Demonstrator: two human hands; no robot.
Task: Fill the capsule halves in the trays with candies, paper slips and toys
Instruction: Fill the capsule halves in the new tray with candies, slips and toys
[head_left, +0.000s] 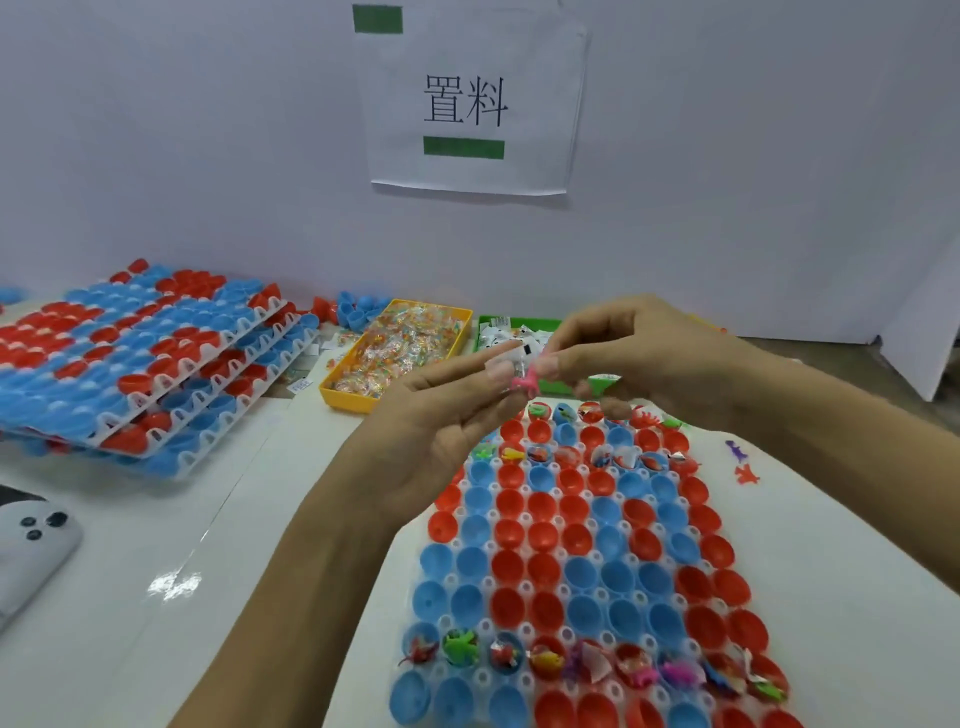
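- Holding both hands raised above the far end of the tray (470, 525), I see my left hand (441, 415) palm up, its fingers stretched toward the right hand (618, 348).
- My right hand's thumb and forefinger pinch a small pink toy (523, 383); the left fingertips meet the same toy, with a bit of white paper just behind it, so both hands have it between them.
- Below the hands, the tray lies at the near right of the table (260, 519), packed with red and blue capsule halves (571, 540).
- Two far rows and one row close to the near edge already carry toys and slips; the middle rows look hollow.
- At the table's far edge sits a yellow bin (332, 392) of wrapped candies (400, 348), and just to its right a green bin (480, 325) of paper slips (506, 335), partly hidden by my hands.
- A stack of trays (145, 364) with more halves rests at the far left.
- Loose toys (740, 462) lie on the table by the tray's far right corner.
- A white device (31, 545) lies at the left edge.
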